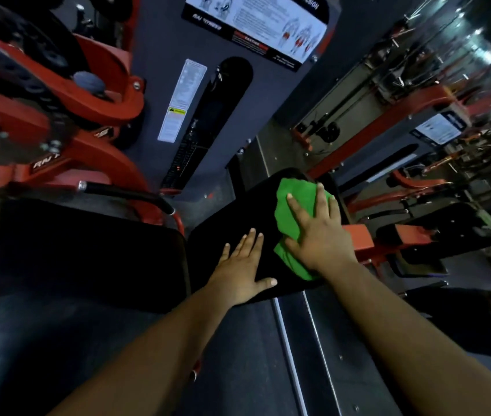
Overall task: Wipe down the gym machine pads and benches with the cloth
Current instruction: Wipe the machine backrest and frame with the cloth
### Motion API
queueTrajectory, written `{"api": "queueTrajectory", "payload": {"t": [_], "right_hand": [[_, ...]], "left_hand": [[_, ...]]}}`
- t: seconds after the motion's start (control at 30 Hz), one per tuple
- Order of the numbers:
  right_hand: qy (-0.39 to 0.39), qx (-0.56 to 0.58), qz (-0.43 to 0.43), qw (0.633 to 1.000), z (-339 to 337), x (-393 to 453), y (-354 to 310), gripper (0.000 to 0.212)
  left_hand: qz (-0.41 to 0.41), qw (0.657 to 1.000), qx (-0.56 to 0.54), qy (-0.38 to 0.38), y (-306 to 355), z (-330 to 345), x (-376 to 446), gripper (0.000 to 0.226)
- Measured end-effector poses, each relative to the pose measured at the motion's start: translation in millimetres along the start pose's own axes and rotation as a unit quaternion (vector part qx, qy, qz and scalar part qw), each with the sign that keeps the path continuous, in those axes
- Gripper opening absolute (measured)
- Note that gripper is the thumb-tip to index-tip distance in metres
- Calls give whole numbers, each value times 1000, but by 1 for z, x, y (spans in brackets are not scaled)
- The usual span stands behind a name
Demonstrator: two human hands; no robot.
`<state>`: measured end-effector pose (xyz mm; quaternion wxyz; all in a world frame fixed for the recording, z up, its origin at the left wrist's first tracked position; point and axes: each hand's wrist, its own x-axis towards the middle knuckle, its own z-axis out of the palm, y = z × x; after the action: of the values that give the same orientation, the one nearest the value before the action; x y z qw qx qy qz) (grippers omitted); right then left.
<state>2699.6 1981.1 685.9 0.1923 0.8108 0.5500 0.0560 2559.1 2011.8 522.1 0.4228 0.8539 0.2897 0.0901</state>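
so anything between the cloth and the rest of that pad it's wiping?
Only the left hand. It lies flat on the same black pad, near its front-left edge, beside the green cloth that the right hand presses down. The pad's far-left part shows bare.

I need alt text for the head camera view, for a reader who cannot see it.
A person's right hand presses a green cloth flat on a black machine pad, while the left hand rests open on the same pad. A larger black pad lies to the left, below a red machine frame.
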Motion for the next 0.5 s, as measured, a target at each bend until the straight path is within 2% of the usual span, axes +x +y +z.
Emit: {"api": "queueTrajectory", "payload": {"t": [0.13, 0.37, 0.5], "right_hand": [[-13, 27, -2, 1000, -13, 22, -5, 93], [21, 17, -25, 999, 17, -76, 13, 91], [15, -1, -22, 1000, 12, -40, 1, 90]], "left_hand": [[5, 1000, 17, -4, 14, -7, 11, 109], [-7, 1000, 13, -20, 17, -9, 5, 112], [-21, 1000, -5, -20, 13, -13, 7, 109]]}}
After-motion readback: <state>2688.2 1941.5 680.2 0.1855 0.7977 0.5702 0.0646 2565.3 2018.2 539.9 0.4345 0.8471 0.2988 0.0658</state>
